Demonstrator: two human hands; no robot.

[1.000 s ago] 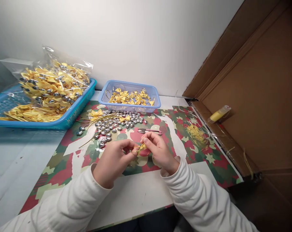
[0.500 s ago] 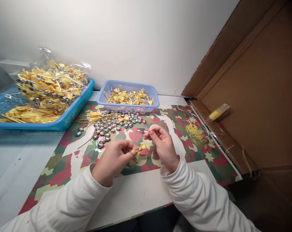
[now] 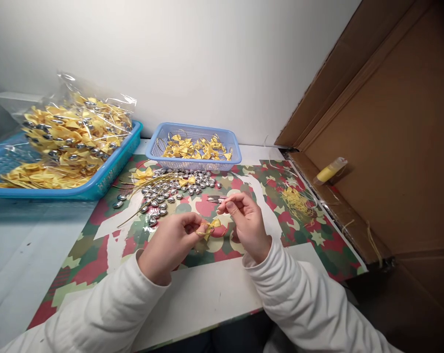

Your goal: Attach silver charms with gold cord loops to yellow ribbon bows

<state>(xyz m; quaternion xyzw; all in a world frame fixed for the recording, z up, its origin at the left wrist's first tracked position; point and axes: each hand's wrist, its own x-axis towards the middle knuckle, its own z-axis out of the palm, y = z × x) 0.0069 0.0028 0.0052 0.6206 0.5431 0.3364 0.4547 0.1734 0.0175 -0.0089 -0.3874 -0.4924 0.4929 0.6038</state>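
Observation:
My left hand [image 3: 177, 240] pinches a yellow ribbon bow [image 3: 214, 224] with a loop of gold cord, just above the table. To its right, my right hand [image 3: 246, 220] is raised with thumb and forefinger pressed together; anything between them is too small to make out. Dark pointed blades [image 3: 215, 199], like those of thread snips, show beside the right fingertips. I cannot tell whether they lie on the table or are in the hand. Beyond my left hand lie many silver bells [image 3: 163, 201], with loose yellow bows [image 3: 143, 174] and gold cords among them.
A blue basket [image 3: 192, 165] of yellow bows stands at the back. On the left, a larger blue basket [image 3: 115, 169] holds a clear bag [image 3: 78, 122] of bows with silver bells. Yellow thread scraps [image 3: 297, 202] and a yellow tube [image 3: 330, 171] are at right, near a cardboard wall [image 3: 387, 132].
The bow in my left hand has turned a little, and its gold cord now shows as a loop by the fingertips. My right hand has hardly moved.

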